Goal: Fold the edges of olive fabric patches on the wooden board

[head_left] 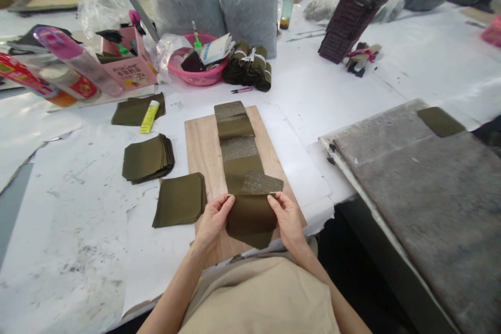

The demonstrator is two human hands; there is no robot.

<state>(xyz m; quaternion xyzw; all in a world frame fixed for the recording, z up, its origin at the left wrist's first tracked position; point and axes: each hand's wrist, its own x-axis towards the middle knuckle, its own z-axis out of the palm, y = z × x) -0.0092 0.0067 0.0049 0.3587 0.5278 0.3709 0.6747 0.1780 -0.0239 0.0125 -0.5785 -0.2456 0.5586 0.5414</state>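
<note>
An olive fabric piece [250, 219] lies at the near end of a wooden board [199, 141]. My left hand [214, 219] pinches its upper left corner and my right hand [287, 219] pinches its upper right corner. Its top edge is folded back, showing a grey woven patch [261, 182]. Beyond it a row of similar olive pieces [237, 138] runs up the board, overlapping one another. A stack of olive pieces [180, 199] sits just left of my left hand, half on the board.
Another olive stack [147, 158] and a flat piece under a yellow glue tube [149, 116] lie to the left. A pink basin [198, 73], a pink box [129, 62], grey bags [250, 5], rolled olive bundles [250, 65] stand behind. A grey padded board [430, 193] is at right.
</note>
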